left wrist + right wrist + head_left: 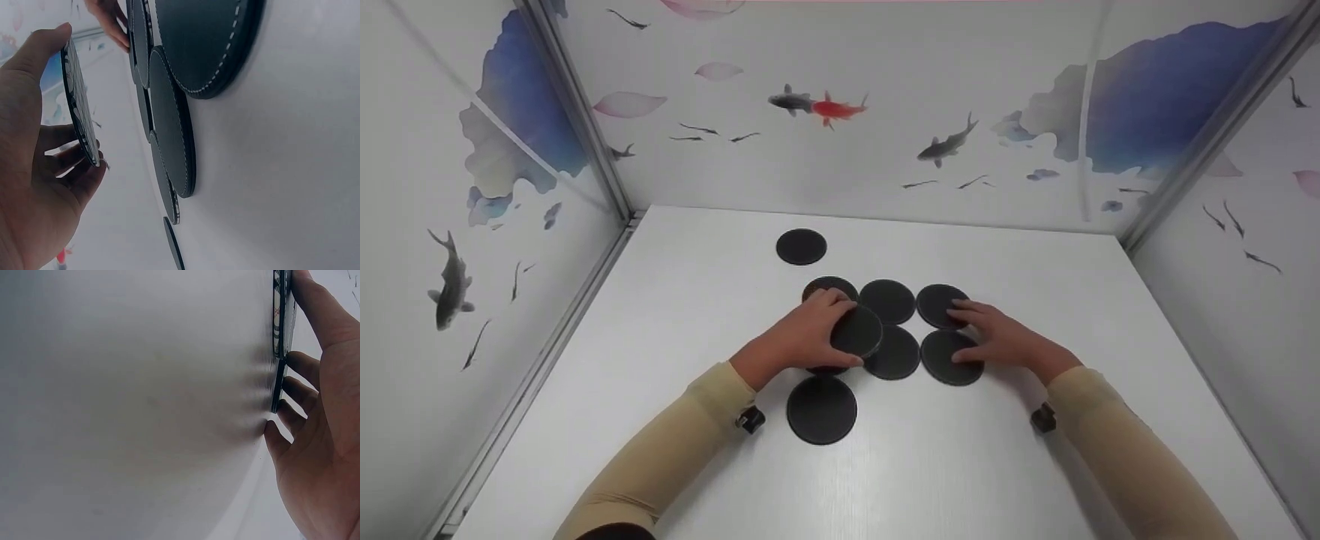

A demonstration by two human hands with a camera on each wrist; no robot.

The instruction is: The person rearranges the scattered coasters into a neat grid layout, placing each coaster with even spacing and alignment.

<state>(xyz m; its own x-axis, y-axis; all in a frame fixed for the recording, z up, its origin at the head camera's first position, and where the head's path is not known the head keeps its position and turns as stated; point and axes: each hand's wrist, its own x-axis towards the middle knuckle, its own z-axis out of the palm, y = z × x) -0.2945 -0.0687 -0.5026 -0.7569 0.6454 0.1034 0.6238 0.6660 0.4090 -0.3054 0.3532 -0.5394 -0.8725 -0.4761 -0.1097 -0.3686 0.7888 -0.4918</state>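
Observation:
In the head view my left hand (810,330) grips the edge of a round black coaster (858,331), thumb on the near side and fingers on the far side. The left wrist view shows this held coaster (80,104) raised off the table and tilted, with a pale patterned underside. My right hand (1005,337) rests on two coasters at the right of the group: fingertips touch the far coaster (941,305), the thumb lies on the near coaster (951,358). White stitching runs round the rims. Two coasters under my left hand are partly hidden.
Between the hands lie a back coaster (887,301) and a front coaster (894,352). One coaster (822,410) lies nearer me, another (801,247) stands apart farther back. Printed panels (840,172) enclose the white table (945,465) at the back and sides.

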